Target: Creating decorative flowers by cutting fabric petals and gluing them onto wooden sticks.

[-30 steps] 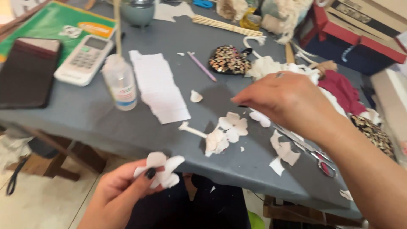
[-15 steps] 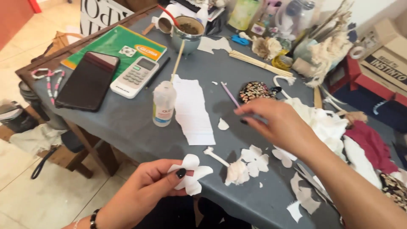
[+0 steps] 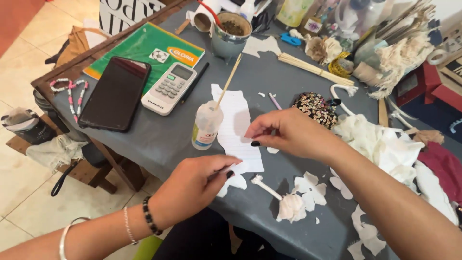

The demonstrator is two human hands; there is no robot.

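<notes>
My left hand (image 3: 192, 190) pinches a white paper flower cutout (image 3: 234, 179) between thumb and fingers at the table's (image 3: 159, 139) near edge. At one o'clock from it, my right hand (image 3: 288, 132) hovers with fingertips drawn together; I cannot tell whether it holds anything. A glue bottle (image 3: 206, 125) stands at nine o'clock of that hand.

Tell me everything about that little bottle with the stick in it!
The small bottle is cloudy white plastic with a label low on its side. It stands upright on the grey table, beside a torn strip of white paper. A thin wooden stick leans out of its open top. Neither hand touches it.
</notes>
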